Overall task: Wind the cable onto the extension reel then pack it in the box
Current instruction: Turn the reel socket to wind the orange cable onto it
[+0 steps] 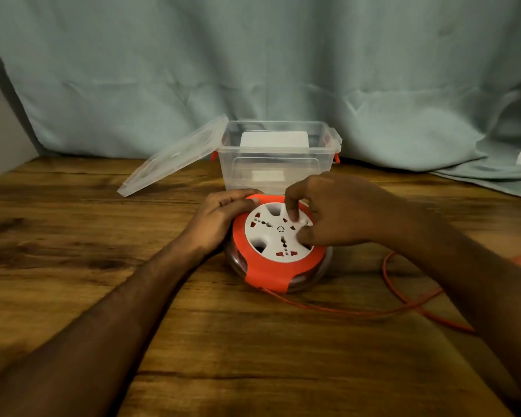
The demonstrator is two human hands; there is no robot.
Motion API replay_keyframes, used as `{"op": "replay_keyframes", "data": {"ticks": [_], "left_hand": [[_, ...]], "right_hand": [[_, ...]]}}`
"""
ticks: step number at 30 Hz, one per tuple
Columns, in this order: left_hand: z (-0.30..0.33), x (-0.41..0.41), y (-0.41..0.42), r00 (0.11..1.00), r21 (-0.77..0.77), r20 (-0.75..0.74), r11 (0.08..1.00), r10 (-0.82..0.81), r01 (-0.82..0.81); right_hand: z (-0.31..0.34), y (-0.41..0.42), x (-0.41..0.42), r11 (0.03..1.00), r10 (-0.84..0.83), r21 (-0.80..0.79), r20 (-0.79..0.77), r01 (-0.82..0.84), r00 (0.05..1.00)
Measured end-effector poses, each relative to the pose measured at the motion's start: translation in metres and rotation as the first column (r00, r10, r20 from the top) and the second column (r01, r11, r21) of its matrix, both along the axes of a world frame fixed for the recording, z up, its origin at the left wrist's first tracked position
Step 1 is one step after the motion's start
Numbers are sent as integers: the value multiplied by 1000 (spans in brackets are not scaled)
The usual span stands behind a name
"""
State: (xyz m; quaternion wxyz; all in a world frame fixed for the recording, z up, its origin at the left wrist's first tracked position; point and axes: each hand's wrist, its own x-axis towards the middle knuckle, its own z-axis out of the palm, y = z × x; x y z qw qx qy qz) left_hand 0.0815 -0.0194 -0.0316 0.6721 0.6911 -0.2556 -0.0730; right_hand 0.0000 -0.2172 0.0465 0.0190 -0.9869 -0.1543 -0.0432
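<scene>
Hands — left (223,218) grips reel (271,266) rim | right (328,218) fingers curled into white hub

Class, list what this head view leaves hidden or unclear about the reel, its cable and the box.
- Orange cable: its far end runs off the right edge; the right forearm hides part.
- Extension reel: cable wound inside too dim to judge; right hand covers some sockets.
- Clear box: white shape inside blurred, unidentifiable.
- Left hand: fingertips hidden behind the reel.
</scene>
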Motion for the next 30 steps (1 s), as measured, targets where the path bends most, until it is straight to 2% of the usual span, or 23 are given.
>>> {"op": "replay_keyframes", "data": {"ticks": [5, 9, 14, 18, 24, 30], "left_hand": [[-2, 2, 1, 1000, -6, -23, 1000, -3, 2], [1, -1, 1, 1000, 10, 14, 1000, 1, -1], [3, -4, -2, 1000, -32, -1, 999, -4, 4], [2, -5, -2, 1000, -31, -2, 1000, -2, 2], [3, -5, -1, 1000, -14, 1, 1000, -4, 4], [4, -5, 0, 1000, -8, 1, 1000, -9, 9]], "right_hand": [[0, -10, 4, 996, 84, 8, -42, -84, 996], [-2, -13, 3, 998, 57, -29, -37, -58, 998], [-4, -12, 3, 998, 30, -61, 19, -29, 999], [-6, -7, 2, 997, 5, -82, 6, -5, 1000], [-16, -2, 4, 998, -8, -62, 138, 17, 990], [-22, 12, 1, 998, -43, -31, 197, 50, 980]]}}
